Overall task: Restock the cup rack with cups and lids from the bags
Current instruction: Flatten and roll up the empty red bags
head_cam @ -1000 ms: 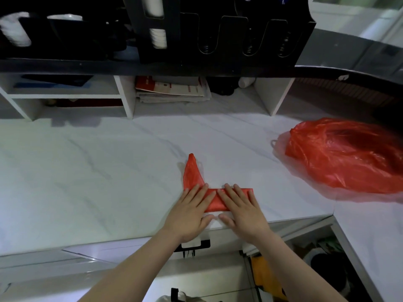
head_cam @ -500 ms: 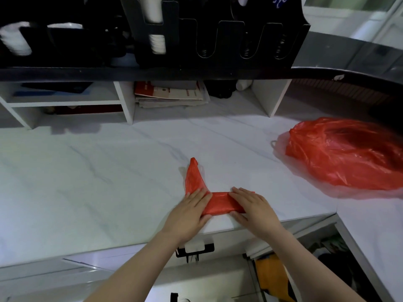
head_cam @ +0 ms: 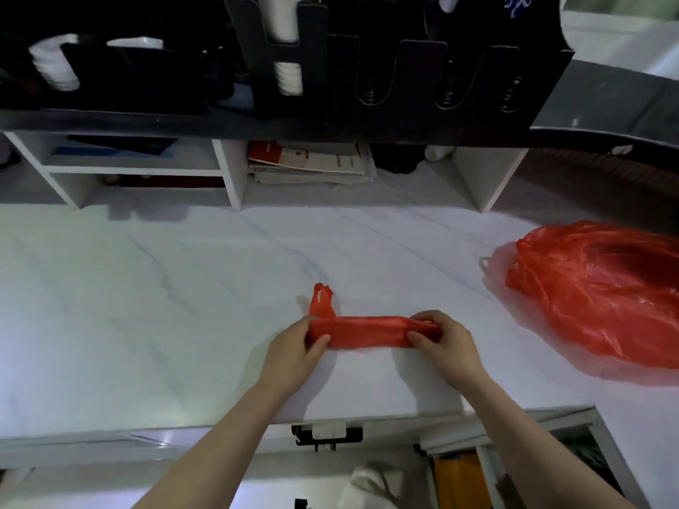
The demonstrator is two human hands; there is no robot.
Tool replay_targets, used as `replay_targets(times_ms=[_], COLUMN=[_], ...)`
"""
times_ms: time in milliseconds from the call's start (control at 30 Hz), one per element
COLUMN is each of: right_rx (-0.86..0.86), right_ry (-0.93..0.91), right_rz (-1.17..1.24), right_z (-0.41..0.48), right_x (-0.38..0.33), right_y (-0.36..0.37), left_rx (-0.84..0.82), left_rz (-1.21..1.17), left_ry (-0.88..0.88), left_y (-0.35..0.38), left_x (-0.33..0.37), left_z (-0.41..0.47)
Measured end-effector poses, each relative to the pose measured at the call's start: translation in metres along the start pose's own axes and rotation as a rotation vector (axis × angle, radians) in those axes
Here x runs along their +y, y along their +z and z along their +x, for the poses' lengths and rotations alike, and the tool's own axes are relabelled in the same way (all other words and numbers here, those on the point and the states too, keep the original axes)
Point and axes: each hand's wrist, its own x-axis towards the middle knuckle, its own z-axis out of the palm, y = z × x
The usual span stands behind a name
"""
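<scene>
Red empty bag (head_cam: pixel 371 332) isn't pressed flat anymore: left hand (head_cam: pixel 294 356) and right hand (head_cam: pixel 446 347) now pinch its ends, strip stretched between them. Looks finished with; other bag (head_cam: pixel 602 288), probably still loaded, sits well right of that grip.

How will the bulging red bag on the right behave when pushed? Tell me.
The red bag looks like thin, crinkled film, so it would probably dent rather than slide whole. It lies low on the counter, so tipping seems unlikely. Its contents are hidden, so its weight is unclear.

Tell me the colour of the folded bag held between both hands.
Red, translucent plastic: the folded bag, clearest in the head view.
</scene>
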Motion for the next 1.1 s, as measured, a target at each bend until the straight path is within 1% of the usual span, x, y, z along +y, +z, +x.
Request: replay_targets(times_ms=[67, 167, 233, 333, 400, 433, 500, 533, 567, 600, 767, 833, 900, 933, 1000, 1100], right_rx=[0.047, 0.071, 0.077, 0.074, 0.081, 0.090, 0.085, 0.048, -0.008, -0.058, -0.093, -0.092, -0.085, -0.084, -0.076, -0.081], right_ry=[0.062, 0.091, 0.064, 0.005, -0.117, -0.219, -0.500, -0.624, -0.704, -0.734, -0.632, -0.491, -0.317, -0.250, -0.157, -0.100], right_rz=[0.034, 0.036, -0.051, -0.170, -0.253, -0.303, -0.406, -0.457, -0.493, -0.503, -0.370, -0.271, -0.154, -0.093, 0.001, 0.021], right_z=[0.012, 0.029, 0.036, 0.043, 0.048, 0.050, 0.054, 0.054, 0.054, 0.055, 0.063, 0.067, 0.072, 0.074, 0.078, 0.084], right_x=[0.004, 0.006, 0.006, 0.007, 0.007, 0.006, 0.008, 0.011, 0.015, 0.017, 0.014, 0.009, 0.005, 0.003, 0.002, 0.000], right_y=[-0.001, 0.002, 0.008, 0.014, 0.015, 0.013, 0.010, 0.008, 0.005, 0.003, -0.002, -0.003, -0.003, -0.001, 0.003, 0.010], left_rx=[0.066, 0.135, 0.175, 0.195, 0.214, 0.219, 0.227, 0.227, 0.224, 0.209, -0.041, -0.096, -0.064, -0.023, 0.069, 0.174], left_rz=[-0.082, -0.140, -0.105, 0.023, 0.079, 0.115, 0.178, 0.194, 0.209, 0.224, 0.232, 0.215, 0.150, 0.095, 0.021, 0.128], left_ry=[-0.122, -0.182, -0.174, -0.116, -0.076, -0.046, -0.020, -0.025, -0.036, -0.045, -0.004, 0.021, 0.026, -0.002, -0.129, -0.331], left_y=[0.003, 0.007, 0.010, 0.014, 0.017, 0.020, 0.024, 0.024, 0.024, 0.022, 0.003, -0.003, -0.004, -0.003, 0.000, 0.008], left_x=[0.000, 0.002, 0.001, 0.002, 0.005, 0.007, 0.010, 0.011, 0.012, 0.012, 0.006, 0.004, 0.002, 0.003, 0.007, 0.011], left_z=[0.007, 0.012, 0.011, 0.009, 0.008, 0.008, 0.007, 0.006, 0.007, 0.007, 0.007, 0.007, 0.010, 0.012, 0.021, 0.033])
